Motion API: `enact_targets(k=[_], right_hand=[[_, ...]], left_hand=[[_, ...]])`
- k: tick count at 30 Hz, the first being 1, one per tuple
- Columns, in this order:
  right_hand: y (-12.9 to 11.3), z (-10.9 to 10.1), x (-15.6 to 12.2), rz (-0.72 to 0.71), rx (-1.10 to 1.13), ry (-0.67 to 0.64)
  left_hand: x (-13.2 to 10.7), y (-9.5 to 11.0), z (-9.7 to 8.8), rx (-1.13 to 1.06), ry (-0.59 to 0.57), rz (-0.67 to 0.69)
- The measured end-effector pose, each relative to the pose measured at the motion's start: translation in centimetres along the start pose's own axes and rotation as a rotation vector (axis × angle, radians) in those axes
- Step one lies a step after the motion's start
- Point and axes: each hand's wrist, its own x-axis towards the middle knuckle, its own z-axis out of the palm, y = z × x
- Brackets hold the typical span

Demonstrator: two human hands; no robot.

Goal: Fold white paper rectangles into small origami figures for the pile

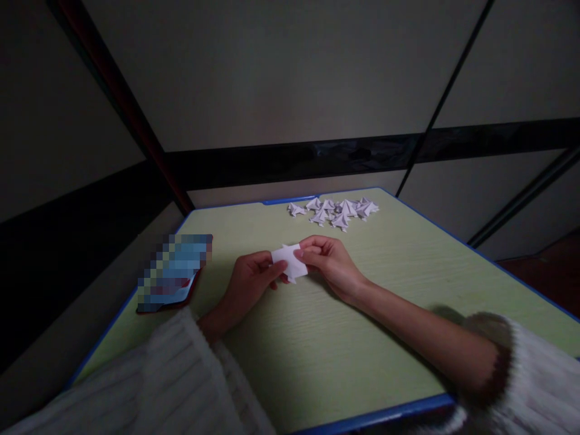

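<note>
A small folded piece of white paper point(290, 261) is held up over the middle of the table, with little points sticking out at its top and bottom edges. My left hand point(254, 277) pinches its left side, thumb on the face toward me. On the right side, my right hand point(330, 261) grips the upper corner between thumb and fingers. The fingers behind the paper are partly hidden. Farther back lies a cluster of several folded white paper figures point(347, 208), pointed and pleated, one of them point(296, 209) slightly apart at the left.
The pale green table point(408, 272) has a blue rim. At its left edge lies a flat red-edged item with a blurred-out blue surface point(179, 272). Behind the table stand large panels with a dark glossy band point(294, 160). Knitted white sleeves cover my forearms partly.
</note>
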Motion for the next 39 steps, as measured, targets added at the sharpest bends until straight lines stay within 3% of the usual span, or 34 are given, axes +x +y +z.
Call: enact_targets(k=[7, 22, 33, 39], right_hand=[[0.41, -0.08, 0.13, 0.002, -0.052, -0.055], [0.23, 0.52, -0.2, 0.059, 0.02, -0.01], [0.14, 0.46, -0.13, 0.068, 0.078, -0.033], [0.01, 0.26, -0.13, 0.031, 0.091, -0.051]], left_hand=[[0.16, -0.26, -0.04, 0.014, 0.049, -0.001], [-0.28, -0.09, 0.19, -0.147, 0.193, 0.033], [-0.21, -0.74, -0.32, -0.147, 0.143, 0.079], [-0.29, -0.57, -0.38, -0.152, 0.042, 0.116]])
